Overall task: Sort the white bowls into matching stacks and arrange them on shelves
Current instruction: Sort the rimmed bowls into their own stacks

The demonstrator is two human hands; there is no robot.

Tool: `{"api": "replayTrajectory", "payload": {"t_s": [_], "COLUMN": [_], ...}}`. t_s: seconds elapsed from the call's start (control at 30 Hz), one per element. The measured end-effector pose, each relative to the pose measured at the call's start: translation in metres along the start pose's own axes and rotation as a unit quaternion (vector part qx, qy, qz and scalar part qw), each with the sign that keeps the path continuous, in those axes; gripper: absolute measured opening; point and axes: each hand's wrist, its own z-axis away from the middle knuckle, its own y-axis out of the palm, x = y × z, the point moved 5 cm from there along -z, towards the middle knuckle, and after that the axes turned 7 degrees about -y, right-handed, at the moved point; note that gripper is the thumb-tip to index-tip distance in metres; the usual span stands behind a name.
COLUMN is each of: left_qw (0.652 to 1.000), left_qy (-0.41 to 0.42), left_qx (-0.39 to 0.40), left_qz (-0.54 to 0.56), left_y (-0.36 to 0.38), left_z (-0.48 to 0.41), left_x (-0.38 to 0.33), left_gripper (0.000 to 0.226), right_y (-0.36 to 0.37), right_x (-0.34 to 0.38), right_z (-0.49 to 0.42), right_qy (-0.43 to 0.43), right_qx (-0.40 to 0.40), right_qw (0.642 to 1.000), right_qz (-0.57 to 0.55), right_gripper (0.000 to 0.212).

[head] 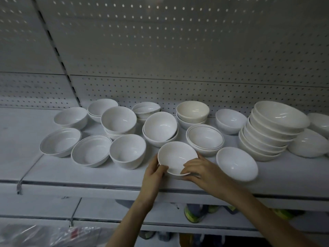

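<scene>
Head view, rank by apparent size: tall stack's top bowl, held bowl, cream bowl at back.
1. tall stack's top bowl
2. held bowl
3. cream bowl; farther back, so 2-3 unsure.

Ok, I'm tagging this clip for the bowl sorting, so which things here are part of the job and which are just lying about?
Part of the job: small white bowl, held by the left hand and right hand; tall bowl stack; line-rimmed bowls; shelf.
Just lying about: plastic-wrapped bundle; yellow-green items below the shelf.
</scene>
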Motion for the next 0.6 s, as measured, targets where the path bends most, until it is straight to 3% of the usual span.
{"api": "replayTrajectory", "payload": {"t_s": [0.2, 0.3, 0.43, 0.6], "left_qw": [0.999, 0.999, 0.998, 0.995], "left_qy": [0.027, 0.035, 0.042, 0.041], "left_qx": [0.002, -0.008, -0.035, -0.08], "left_qz": [0.025, 0.03, 0.033, 0.039], "left_y": [0.005, 0.006, 0.007, 0.009], "left_z": [0.003, 0.006, 0.01, 0.022], "left_x": [-0.001, -0.002, -0.007, -0.004], "left_gripper": [0.03, 0.029, 0.033, 0.04], "right_y": [0.002, 0.005, 0.011, 0.01], "right_x": [-0.005, -0.011, -0.015, -0.016], "right_z": [0.006, 0.009, 0.014, 0.016], "right_qy": [0.002, 0.022, 0.104, 0.111], "right_qx": [-0.015, -0.069, -0.131, -0.136], "right_qw": [0.997, 0.992, 0.971, 0.96], "right_qz": [-0.08, -0.106, -0.173, -0.219], "right_gripper": [0.029, 0.026, 0.068, 0.092]}}
